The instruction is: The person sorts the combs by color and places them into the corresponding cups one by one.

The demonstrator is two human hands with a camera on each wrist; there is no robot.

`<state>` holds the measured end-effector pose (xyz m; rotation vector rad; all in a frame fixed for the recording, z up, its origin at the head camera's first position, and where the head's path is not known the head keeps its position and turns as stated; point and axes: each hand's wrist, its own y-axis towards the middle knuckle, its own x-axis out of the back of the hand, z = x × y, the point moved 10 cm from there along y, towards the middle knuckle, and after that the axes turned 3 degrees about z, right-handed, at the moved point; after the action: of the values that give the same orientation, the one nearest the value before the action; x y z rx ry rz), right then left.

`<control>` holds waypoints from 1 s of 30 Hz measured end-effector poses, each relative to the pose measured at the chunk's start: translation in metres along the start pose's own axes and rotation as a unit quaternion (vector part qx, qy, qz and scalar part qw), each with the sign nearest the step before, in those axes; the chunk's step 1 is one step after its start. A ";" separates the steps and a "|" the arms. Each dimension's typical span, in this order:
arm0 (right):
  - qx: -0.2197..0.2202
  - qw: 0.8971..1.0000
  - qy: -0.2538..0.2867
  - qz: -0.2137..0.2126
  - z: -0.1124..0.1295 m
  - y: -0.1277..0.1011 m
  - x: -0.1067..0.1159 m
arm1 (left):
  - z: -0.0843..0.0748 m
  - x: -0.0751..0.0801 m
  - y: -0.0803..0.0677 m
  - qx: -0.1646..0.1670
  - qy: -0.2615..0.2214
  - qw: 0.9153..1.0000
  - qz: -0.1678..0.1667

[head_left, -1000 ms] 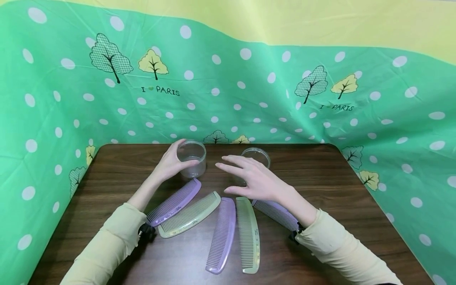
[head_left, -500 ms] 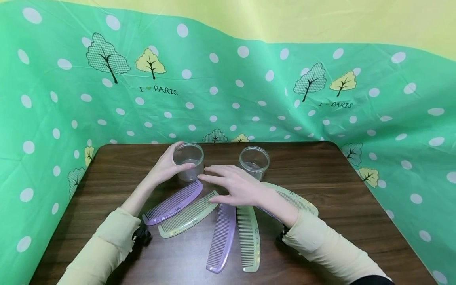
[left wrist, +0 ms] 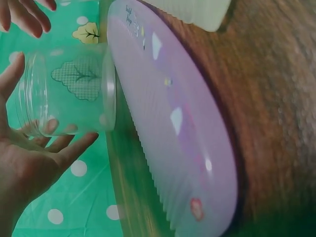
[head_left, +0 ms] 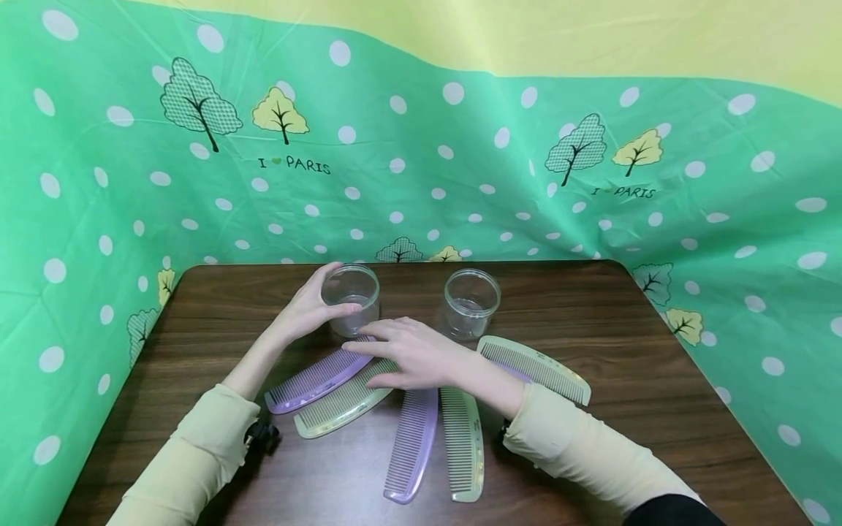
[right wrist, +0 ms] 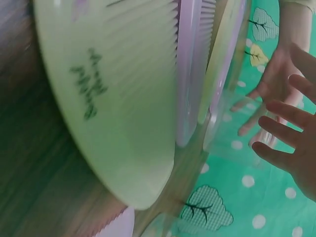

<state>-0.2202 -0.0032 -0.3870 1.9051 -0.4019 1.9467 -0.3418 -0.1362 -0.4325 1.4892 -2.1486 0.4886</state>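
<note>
A person's two bare hands reached over a dark wood-grain table (head_left: 566, 292). The left hand (head_left: 305, 310) grasped an upright transparent jar (head_left: 365, 292) near the back edge, its thumb across the near side and its fingers round the far side. The right hand (head_left: 421, 356), fingers extended and gripping nothing, hovered just in front of that jar, over the upper ends of a purple comb (head_left: 319, 380) and a pale green comb (head_left: 342, 409). Beside these, a second purple comb (head_left: 411, 449) and a second green comb (head_left: 463, 449) pointed toward the viewer. Farther right, a third green comb (head_left: 536, 365) partly covered a third purple comb (head_left: 513, 372). Behind them stood another transparent jar (head_left: 472, 303). A green, white-dotted cloth (head_left: 408, 131) printed with trees hung behind the table.
</note>
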 end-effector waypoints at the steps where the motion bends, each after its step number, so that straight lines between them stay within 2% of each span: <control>1: 0.002 1.000 -0.004 0.005 0.002 0.002 -0.002 | 0.000 0.000 0.000 0.000 -0.004 1.000 0.002; 12: -0.003 0.996 -0.038 0.079 0.015 0.026 -0.029 | -0.003 -0.006 -0.002 -0.008 -0.026 0.999 0.023; 22: 0.012 0.991 -0.089 0.103 0.029 0.045 -0.039 | 0.000 -0.008 -0.004 -0.009 -0.034 0.999 0.027; 30: 0.013 0.988 -0.116 0.098 0.031 0.053 -0.048 | 0.000 -0.009 -0.006 -0.002 -0.032 0.999 0.031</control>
<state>-0.2166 -0.0676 -0.4303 2.1911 -0.6550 1.8593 -0.3340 -0.1314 -0.4378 1.4586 -2.2500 0.4633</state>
